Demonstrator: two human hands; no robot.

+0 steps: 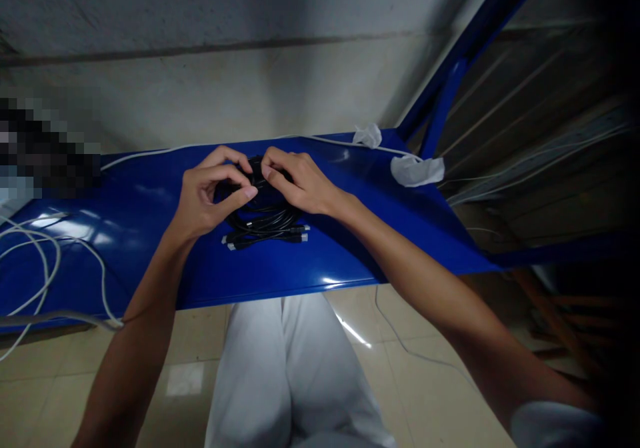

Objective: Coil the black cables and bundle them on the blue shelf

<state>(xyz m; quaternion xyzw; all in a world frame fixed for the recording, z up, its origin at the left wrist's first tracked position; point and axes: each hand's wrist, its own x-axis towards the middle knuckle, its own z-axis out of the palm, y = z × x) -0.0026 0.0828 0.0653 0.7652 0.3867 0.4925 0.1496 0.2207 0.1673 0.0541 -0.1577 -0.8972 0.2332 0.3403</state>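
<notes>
A bundle of coiled black cables (pixel 265 225) lies on a glossy blue metal shelf (pixel 310 268), its plug ends pointing left and right at the front. My left hand (pixel 207 191) is curled with thumb and fingers pinched on the top left of the bundle. My right hand (pixel 297 181) grips the top of the same bundle, fingers bent over it. The two hands almost touch above the coil.
White cables (pixel 45 261) loop over the shelf's left end and a thin white cord (pixel 150 153) runs along its back edge. Two crumpled white pieces (pixel 415 169) lie at the right rear by a blue upright post (pixel 440 111). A wall stands behind; tiled floor below.
</notes>
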